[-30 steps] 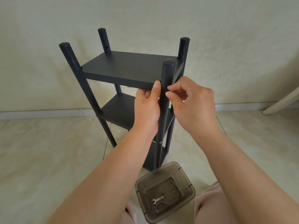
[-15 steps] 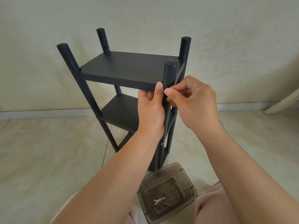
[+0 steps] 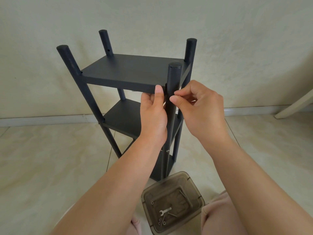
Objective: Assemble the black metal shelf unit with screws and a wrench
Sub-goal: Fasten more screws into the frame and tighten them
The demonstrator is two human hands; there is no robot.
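Left hand (image 3: 153,114) grips the black metal shelf unit (image 3: 128,73); right hand (image 3: 199,107) fingers pinch, apparently, a screw. Start it straight, finger-tight.

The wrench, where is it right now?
In the head view the wrench lies low and right of centre, inside the brown plastic tray on the floor at the foot of the black shelf unit, among loose screws, with neither hand touching it.

My matte black shelf unit (image 3: 128,73) stands against a cream wall (image 3: 237,31); smoky brown translucent bin (image 3: 194,187), silver wrench (image 3: 165,210).
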